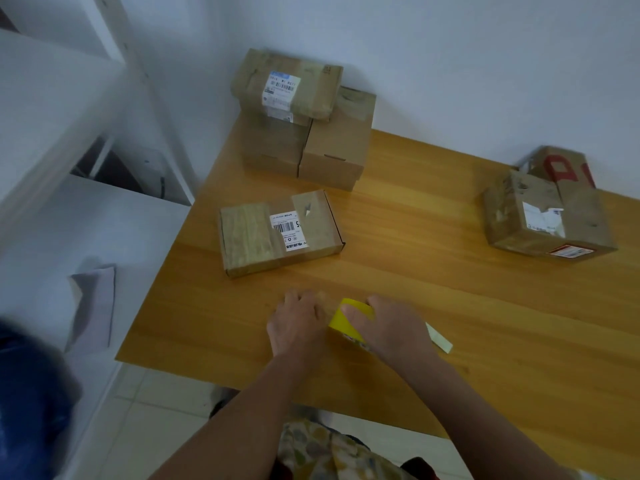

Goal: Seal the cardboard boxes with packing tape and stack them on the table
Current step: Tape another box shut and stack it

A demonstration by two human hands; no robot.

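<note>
The right hand [391, 327] has its grip curled round a yellow roll of packing tape [348, 323], low over the near part of the wooden tabletop [450, 237]. The left hand [298, 320] touches the roll, but I cannot tell whether its grip pinches the tape's end. The step probably goes best by freeing a long, clean end first, then carrying it to the flat brown cardboard box [280, 233] just ahead. Counted: one roll, three stacked boxes [332, 147] at the far-left corner, one flat box, and one worn box [547, 216] on the right, perhaps with another behind it.

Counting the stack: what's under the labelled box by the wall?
The left box and the right box, side by side. The labelled box hides the left one's top.
</note>
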